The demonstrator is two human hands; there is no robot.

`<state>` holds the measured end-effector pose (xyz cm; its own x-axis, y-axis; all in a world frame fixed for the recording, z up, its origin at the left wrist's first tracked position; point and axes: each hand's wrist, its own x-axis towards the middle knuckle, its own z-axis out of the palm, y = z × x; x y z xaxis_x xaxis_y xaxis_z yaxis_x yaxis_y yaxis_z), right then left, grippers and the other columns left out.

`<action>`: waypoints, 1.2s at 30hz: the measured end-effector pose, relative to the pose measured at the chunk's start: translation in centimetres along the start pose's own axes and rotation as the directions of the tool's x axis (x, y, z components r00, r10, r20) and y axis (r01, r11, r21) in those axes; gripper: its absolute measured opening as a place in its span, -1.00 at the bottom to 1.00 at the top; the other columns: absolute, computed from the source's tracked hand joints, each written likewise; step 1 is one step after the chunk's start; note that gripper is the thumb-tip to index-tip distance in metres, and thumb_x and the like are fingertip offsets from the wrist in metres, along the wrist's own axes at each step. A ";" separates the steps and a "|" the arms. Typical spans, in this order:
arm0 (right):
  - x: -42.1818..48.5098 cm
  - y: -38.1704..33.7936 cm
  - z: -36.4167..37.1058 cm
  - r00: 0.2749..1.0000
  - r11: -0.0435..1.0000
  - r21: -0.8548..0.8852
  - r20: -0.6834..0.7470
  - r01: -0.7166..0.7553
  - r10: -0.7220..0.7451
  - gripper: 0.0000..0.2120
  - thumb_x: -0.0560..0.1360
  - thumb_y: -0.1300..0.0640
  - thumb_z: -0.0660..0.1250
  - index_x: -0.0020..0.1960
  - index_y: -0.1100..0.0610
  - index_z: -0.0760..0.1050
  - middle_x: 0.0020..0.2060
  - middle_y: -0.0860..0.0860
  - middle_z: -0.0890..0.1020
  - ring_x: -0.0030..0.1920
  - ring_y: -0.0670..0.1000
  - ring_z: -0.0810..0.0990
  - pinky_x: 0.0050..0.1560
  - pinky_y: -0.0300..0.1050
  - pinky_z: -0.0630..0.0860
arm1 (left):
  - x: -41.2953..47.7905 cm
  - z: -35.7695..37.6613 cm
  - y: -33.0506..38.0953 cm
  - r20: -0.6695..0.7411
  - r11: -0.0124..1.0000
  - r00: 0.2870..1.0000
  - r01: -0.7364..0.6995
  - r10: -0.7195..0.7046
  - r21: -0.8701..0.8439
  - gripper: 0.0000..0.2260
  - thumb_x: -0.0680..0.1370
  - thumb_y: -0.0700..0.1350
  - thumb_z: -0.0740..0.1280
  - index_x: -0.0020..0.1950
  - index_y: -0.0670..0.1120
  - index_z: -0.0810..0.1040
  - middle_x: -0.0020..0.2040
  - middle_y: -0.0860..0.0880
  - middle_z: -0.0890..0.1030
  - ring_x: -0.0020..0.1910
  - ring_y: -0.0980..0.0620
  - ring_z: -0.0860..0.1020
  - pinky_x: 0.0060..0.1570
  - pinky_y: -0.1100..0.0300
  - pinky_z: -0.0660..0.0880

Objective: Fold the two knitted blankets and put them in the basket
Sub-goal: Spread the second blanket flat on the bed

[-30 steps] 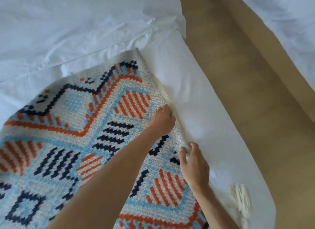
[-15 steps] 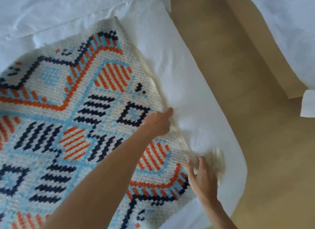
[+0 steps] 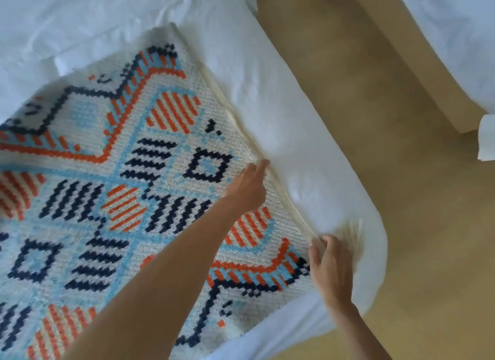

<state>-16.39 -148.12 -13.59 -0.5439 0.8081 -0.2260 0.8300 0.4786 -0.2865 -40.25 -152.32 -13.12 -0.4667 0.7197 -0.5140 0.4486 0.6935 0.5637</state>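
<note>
Knitted blanket point(image 3: 107, 172), flat on the bed point(image 3: 308, 158), is now pinched at its newly reached tasselled corner point(image 3: 304, 248) by the right hand point(image 3: 330, 268), its edge touched by the left hand's point(image 3: 247, 188) straight fingers point(image 3: 261, 164), readying a fold.

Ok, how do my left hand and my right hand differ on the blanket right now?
The left hand sits about midway along the cream edge of the knitted blanket; the right hand is at its near corner, by the blurred tassel. The left hand reaches one finger to the edge, grip unclear; the right hand's fingers curl round the corner. Both are on the same edge, over the white sheet.
</note>
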 end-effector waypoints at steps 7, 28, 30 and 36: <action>2.0 -7.4 -0.4 0.980 0.972 -0.131 0.064 0.193 -0.186 -0.72 0.43 0.16 0.38 0.09 0.27 0.50 -0.01 0.22 0.58 0.00 0.23 0.53 -0.04 0.12 0.51 | -5.9 -3.4 -5.0 -0.009 0.979 0.981 0.193 -0.194 -0.058 -0.71 0.56 -0.31 0.12 0.27 -0.14 0.32 0.02 -0.10 0.47 -0.17 0.02 0.48 -0.21 0.15 0.57; -12.7 -46.9 13.4 0.584 0.645 0.031 0.393 0.764 -0.710 -0.74 0.57 0.07 0.17 0.20 0.12 0.45 0.12 0.03 0.51 0.16 0.02 0.45 0.10 -0.12 0.42 | -37.6 -16.7 -44.2 -0.243 0.826 0.793 0.504 -0.559 -0.254 -0.82 0.59 -0.19 0.07 -0.13 -0.16 0.42 -0.22 -0.09 0.51 -0.25 -0.08 0.48 -0.27 0.07 0.42; -14.3 -50.3 14.7 0.577 0.629 0.027 0.371 0.777 -0.728 -0.78 0.57 0.10 0.18 0.15 0.14 0.47 0.08 0.03 0.53 0.11 0.02 0.48 0.07 -0.14 0.44 | -39.1 -18.4 -48.0 -0.296 0.828 0.776 0.498 -0.558 -0.257 -0.82 0.58 -0.23 0.08 -0.09 -0.18 0.46 -0.18 -0.08 0.51 -0.25 -0.03 0.45 -0.25 0.12 0.44; -16.6 -58.6 17.6 0.567 0.598 0.008 0.308 0.801 -0.764 -0.78 0.56 0.11 0.21 0.16 0.15 0.48 0.08 0.03 0.55 0.08 0.00 0.51 0.09 -0.13 0.42 | -40.1 -22.9 -56.2 -0.447 0.859 0.734 0.415 -0.511 -0.299 -0.87 0.58 -0.28 0.11 -0.03 -0.17 0.45 -0.05 -0.08 0.53 -0.14 -0.05 0.53 -0.10 0.12 0.57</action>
<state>-58.21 -195.63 -9.44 -0.9806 -0.0127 -0.1958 0.0597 0.9312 -0.3597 -64.22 -220.91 -9.33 -0.9126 0.1597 -0.3764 -0.0365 0.8850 0.4641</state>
